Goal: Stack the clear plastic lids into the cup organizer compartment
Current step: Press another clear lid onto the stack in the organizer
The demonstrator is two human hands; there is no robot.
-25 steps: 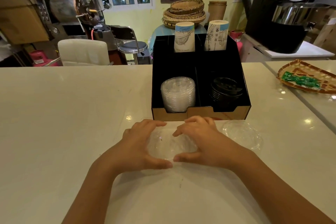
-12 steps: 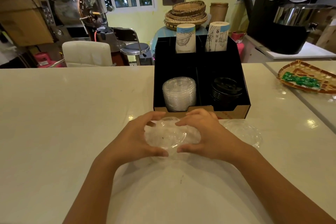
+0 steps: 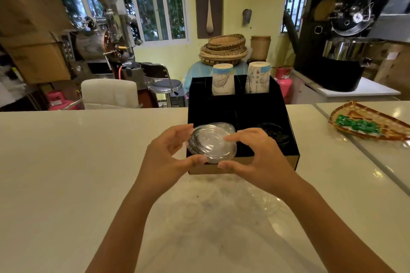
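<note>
We are seeing a glossy cream bench (image 3: 66, 173) carrying a black cup organizer (image 3: 286, 122) with a cardboard-brown front, sitting at the middle. A woven tray (image 3: 377, 122) is lying far right, beyond a seam. Clear plastic lids (image 3: 264, 204) are resting just before the organizer.

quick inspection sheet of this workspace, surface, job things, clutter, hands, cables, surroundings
surface: pale glossy counter, small dark specks near the middle
job's things: clear lids held above the front left compartment of the black organizer; black lids front right; two paper cup stacks at the back
clutter: woven tray with green contents at right; another clear lid on the counter
grippers: left hand and right hand grip the lids from either side
cables: nothing seen
surroundings: roasting machines, stool, stacked baskets, windows
</note>
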